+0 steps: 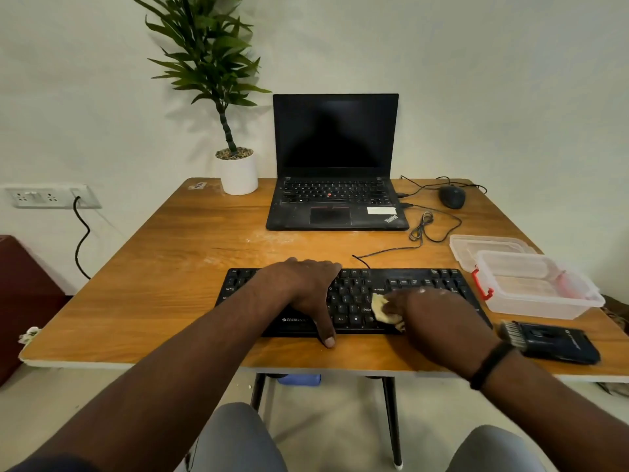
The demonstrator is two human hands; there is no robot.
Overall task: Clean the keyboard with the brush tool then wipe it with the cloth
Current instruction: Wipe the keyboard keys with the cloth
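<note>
Wiping stage, seen from just behind the seated person. The black keyboard (350,301) lies flat near the front edge of the wooden surface (163,284), its cable trailing back toward the laptop (335,165). The left hand (303,291) lies spread over the keyboard's left half, fingers straight along the far edge and thumb hooked over the near edge onto the wood; it presses down and grips nothing. The right hand (432,311) bears on a small pale yellow cloth (383,310) over the right-centre keys; most of the cloth is hidden beneath the hand, and the fingers appear curled onto it, holding it against the keys.

Handling, as judged: the cloth is soft, limp and light, so it will bunch and slip unless kept pinned under the fingertips; best held wadded, with pressure from above. The keyboard looks thin, rigid and light enough to slide on the smooth wood, which explains the bracing hand; hold it by its frame edges, since the keycaps give way and could snag the cloth.

The brush tool (551,340), dark with its bristles at the left end, rests untouched on the surface to the right of the keyboard, just in front of a clear plastic box (534,284).
</note>
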